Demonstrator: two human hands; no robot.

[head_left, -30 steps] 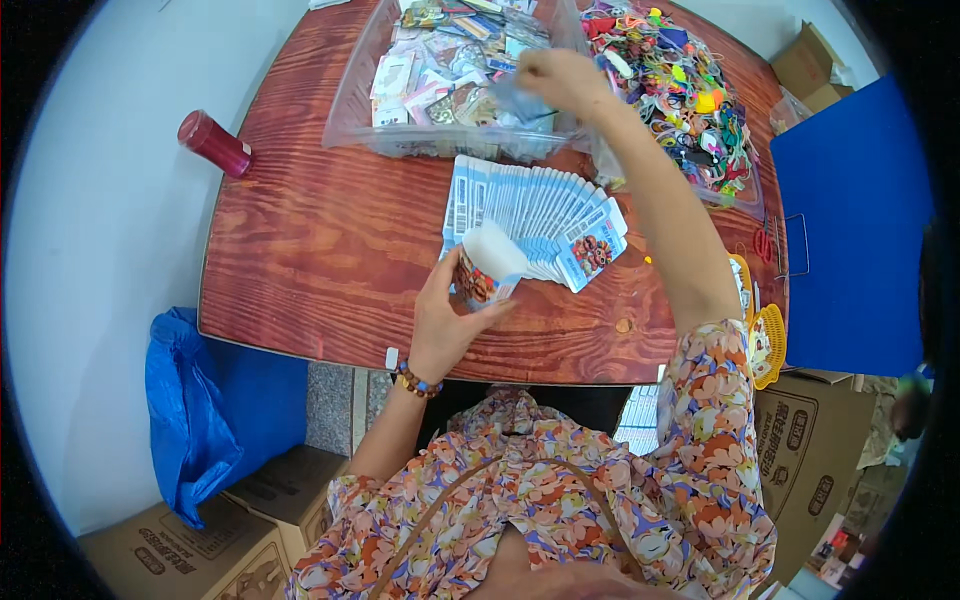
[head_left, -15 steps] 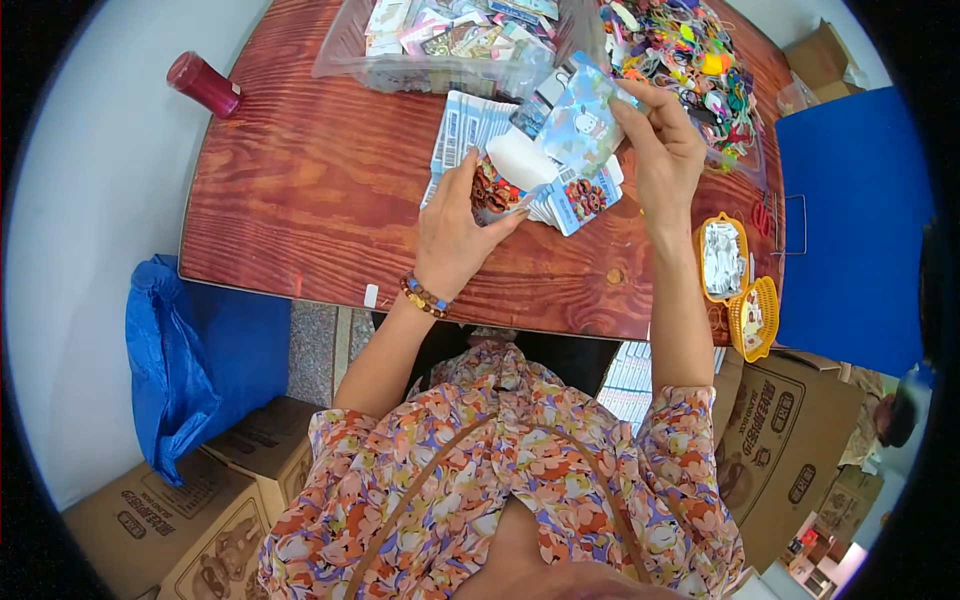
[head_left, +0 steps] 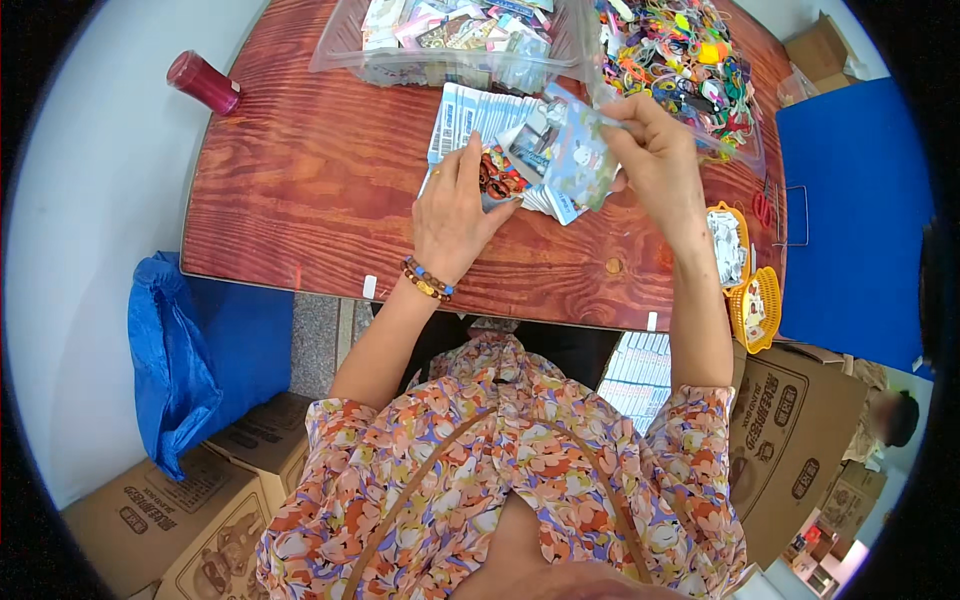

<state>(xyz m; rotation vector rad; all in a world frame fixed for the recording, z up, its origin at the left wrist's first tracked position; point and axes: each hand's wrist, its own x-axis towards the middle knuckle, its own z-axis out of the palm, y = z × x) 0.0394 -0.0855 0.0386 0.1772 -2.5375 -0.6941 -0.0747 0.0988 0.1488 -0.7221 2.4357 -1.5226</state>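
My left hand (head_left: 450, 210) curls round a small printed packet (head_left: 500, 172) with red and brown pictures; the packet gapes toward the right. My right hand (head_left: 655, 160) pinches the upper right of a light blue, glossy sachet (head_left: 583, 160) with a white cartoon figure. The sachet tilts over the packet's mouth. Between the two, a small grey-and-dark printed piece (head_left: 533, 148) shows; whether it lies in the packet or belongs to the sachet I cannot tell. Beneath both hands spreads a fanned stack of blue-and-white packets (head_left: 462, 115).
A clear plastic tub (head_left: 460, 72) of printed sachets stands beyond the stack. To its right, another tray holds tangled colourful cords and trinkets (head_left: 690, 70). Yellow baskets (head_left: 757, 310), red scissors (head_left: 763, 205) and a blue panel (head_left: 850, 220) lie rightward. A red cylinder (head_left: 205, 83) stands far left.
The light blue sachet has tilted and come lower, closer to the packet in my left hand. The white flap at the packet's mouth no longer shows. My right forearm has shifted slightly right.
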